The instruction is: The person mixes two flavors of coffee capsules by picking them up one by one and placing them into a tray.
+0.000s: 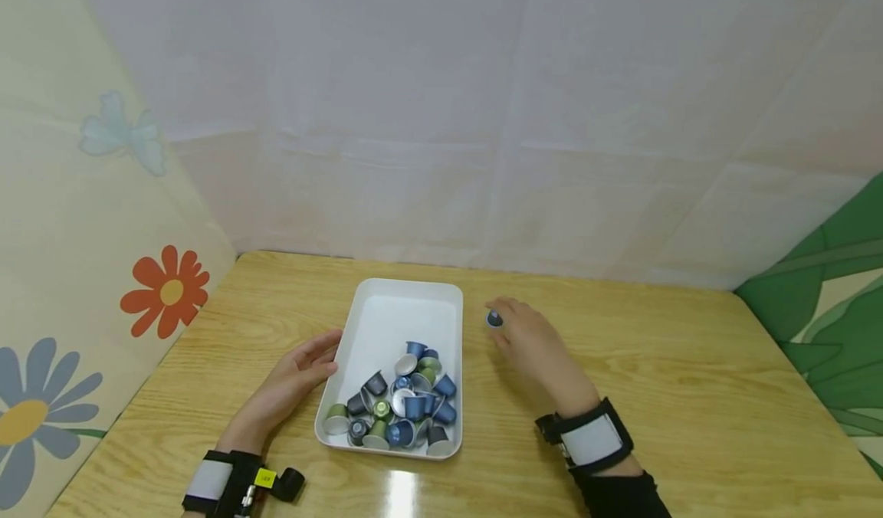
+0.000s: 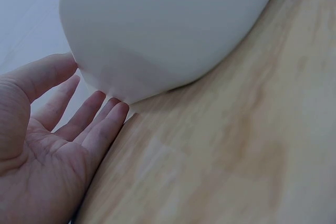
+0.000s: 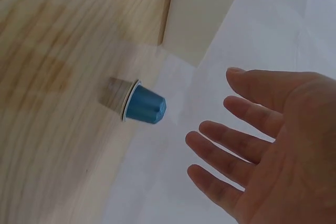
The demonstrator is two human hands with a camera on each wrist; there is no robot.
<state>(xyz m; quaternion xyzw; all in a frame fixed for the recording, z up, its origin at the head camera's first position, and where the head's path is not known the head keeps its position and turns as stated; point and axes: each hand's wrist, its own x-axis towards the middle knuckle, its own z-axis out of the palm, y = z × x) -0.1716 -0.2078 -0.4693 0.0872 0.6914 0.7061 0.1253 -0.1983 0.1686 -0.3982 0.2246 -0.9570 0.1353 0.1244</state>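
A white rectangular tray (image 1: pixel 403 315) lies on the wooden table, with a pile of coffee capsules (image 1: pixel 415 408) in its near half. At the tray's left side is my left hand (image 1: pixel 293 380); its fingertips and thumb touch the outer wall in the left wrist view. To the right of the tray, a single blue coffee capsule (image 3: pixel 146 104) stands on its wide rim on the tabletop. My right hand (image 3: pixel 257 145) is beside this capsule with fingers spread and nothing in them. In the head view the hand partly overlaps the capsule.
The piled capsules are blue, green and dark grey. A pale cloth (image 1: pixel 497 119) hangs along the table's back edge. Printed panels flank it, with flowers (image 1: pixel 171 292) at the left and green leaves (image 1: pixel 835 303) at the right.
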